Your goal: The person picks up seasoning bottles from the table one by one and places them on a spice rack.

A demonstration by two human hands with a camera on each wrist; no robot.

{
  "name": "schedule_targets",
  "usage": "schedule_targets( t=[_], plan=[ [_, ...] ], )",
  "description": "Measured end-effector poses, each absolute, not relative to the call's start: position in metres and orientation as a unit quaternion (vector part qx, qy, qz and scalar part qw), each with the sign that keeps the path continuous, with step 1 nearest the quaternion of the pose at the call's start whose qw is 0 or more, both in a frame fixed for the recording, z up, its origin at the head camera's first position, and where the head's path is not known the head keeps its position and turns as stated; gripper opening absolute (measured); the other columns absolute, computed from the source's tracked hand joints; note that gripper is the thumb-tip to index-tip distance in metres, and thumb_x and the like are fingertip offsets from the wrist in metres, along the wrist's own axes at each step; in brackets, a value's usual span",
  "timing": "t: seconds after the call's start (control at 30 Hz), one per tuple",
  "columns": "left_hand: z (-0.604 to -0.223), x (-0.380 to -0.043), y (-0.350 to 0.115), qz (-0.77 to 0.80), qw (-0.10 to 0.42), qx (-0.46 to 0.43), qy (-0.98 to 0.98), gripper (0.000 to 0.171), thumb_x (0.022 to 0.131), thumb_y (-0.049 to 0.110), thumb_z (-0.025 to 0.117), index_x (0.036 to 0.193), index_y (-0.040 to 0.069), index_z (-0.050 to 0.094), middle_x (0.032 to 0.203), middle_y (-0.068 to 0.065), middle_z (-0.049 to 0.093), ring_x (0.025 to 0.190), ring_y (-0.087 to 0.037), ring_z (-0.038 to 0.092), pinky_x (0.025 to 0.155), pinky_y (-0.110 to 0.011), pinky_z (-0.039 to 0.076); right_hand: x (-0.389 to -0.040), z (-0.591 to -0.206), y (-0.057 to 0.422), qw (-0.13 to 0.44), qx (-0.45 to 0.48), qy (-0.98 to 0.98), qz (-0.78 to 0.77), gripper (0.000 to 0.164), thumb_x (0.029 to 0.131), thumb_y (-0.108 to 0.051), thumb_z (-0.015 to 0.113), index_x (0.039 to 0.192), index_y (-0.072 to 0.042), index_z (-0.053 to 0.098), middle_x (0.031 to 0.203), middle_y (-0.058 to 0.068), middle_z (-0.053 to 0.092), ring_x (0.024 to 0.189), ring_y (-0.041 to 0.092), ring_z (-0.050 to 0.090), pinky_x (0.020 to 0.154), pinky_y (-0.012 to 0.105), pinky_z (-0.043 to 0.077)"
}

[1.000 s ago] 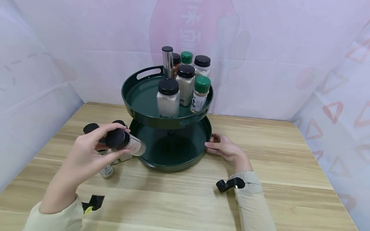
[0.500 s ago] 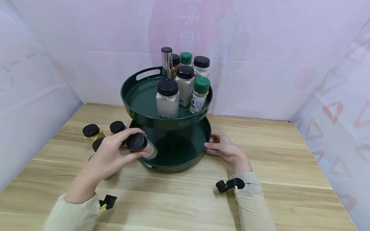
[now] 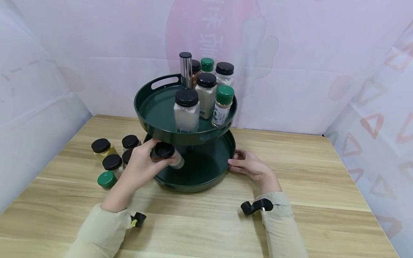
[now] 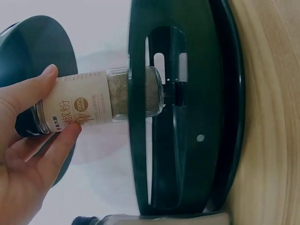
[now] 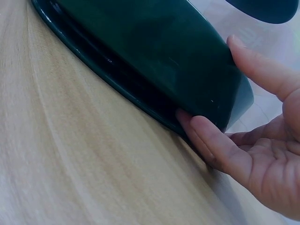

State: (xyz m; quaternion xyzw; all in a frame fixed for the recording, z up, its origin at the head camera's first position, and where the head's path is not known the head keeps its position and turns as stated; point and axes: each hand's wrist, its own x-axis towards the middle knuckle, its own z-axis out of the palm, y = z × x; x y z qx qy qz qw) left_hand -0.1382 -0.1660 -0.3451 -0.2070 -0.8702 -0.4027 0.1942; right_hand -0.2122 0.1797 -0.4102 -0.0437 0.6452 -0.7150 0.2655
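Note:
My left hand (image 3: 142,163) pinches a spice jar (image 3: 176,159) with a black lid between thumb and fingers. Held at a tilt, the jar is over the near left of the lower tray (image 3: 193,188) of a dark green two-tier rack. In the left wrist view the jar (image 4: 86,98) shows a pale label and brown powder inside, its base just past the tray rim. On the right side, my right hand (image 3: 250,166) holds the lower tray's wall. The right wrist view shows the thumb at the wall's upper edge and fingers against its lower outside.
The upper tray (image 3: 158,107) carries several jars with black or green lids beside a metal post (image 3: 186,71). Left of the rack, several more stand on the wooden table (image 3: 206,225), including a green-lidded jar (image 3: 107,180) and a yellow jar (image 3: 102,147).
My left hand has carried the jar rightward, from left of the rack to over the lower tray. Jars behind that hand have come into view. The right hand stays put.

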Motion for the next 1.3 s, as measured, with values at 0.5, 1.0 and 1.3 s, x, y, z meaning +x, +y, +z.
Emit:
schedule_targets(
  t=[0.5, 1.0, 1.3],
  plan=[
    [-0.353, -0.165, -0.160, -0.413, 0.125, -0.178, -0.884, 0.051, 0.080, 0.015, 0.084, 0.124, 0.006, 0.059, 0.127, -0.017, 0.064, 0.119, -0.035, 0.062, 0.095, -0.054, 0.054, -0.214, -0.413, 0.181, 0.262, -0.044, 0.651, -0.711, 0.067, 0.096, 0.004, 0.055, 0.149, 0.010, 0.016, 0.105, 0.003, 0.043, 0.093, 0.009, 0.059, 0.087, 0.023, 0.057],
    [-0.356, -0.175, -0.150, -0.409, 0.107, -0.203, -0.883, 0.050, 0.084, 0.013, 0.080, 0.127, 0.008, 0.056, 0.128, -0.014, 0.061, 0.109, -0.030, 0.063, 0.082, -0.044, 0.056, -0.215, -0.411, 0.181, 0.260, -0.046, 0.654, -0.709, 0.067, 0.096, 0.004, 0.055, 0.150, 0.010, 0.016, 0.104, 0.002, 0.042, 0.094, 0.009, 0.058, 0.087, 0.023, 0.056],
    [-0.359, -0.174, -0.148, -0.425, 0.103, -0.197, -0.877, 0.050, 0.084, 0.011, 0.080, 0.128, 0.007, 0.055, 0.126, -0.016, 0.060, 0.105, -0.032, 0.067, 0.076, -0.042, 0.061, -0.214, -0.412, 0.180, 0.263, -0.044, 0.651, -0.711, 0.067, 0.096, 0.004, 0.054, 0.150, 0.010, 0.015, 0.104, 0.003, 0.043, 0.093, 0.009, 0.059, 0.086, 0.022, 0.057]
  ],
)
